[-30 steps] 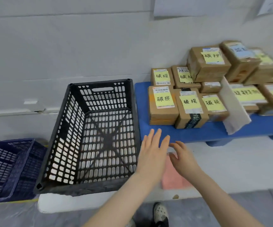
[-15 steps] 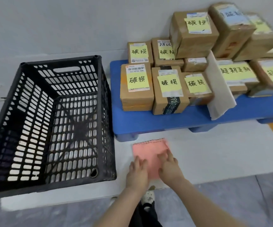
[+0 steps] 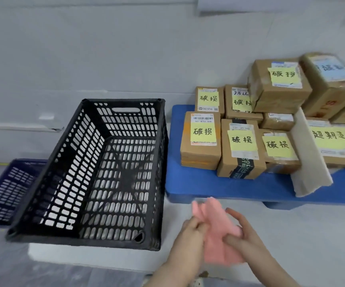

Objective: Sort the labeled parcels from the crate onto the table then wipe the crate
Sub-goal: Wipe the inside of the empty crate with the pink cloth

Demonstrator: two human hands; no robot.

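Observation:
A black slotted crate (image 3: 97, 241) stands at the left with nothing inside it. Several brown parcels (image 3: 200, 148) with yellow handwritten labels sit on a low blue table (image 3: 219, 187) at the right, some stacked. A pink cloth (image 3: 217, 222) is lifted off the white surface just right of the crate's near corner. My left hand (image 3: 190, 233) grips its left side and my right hand (image 3: 244, 235) grips its right side.
A dark blue crate (image 3: 6, 191) lies lower at the far left. A pale folded card divider (image 3: 310, 162) leans between parcel groups. The white platform (image 3: 291, 235) ends near my arms, with grey floor below. A wall rises behind.
Both hands went down to the pink cloth lying flat, then picked it up; it is now bunched between them above the white surface.

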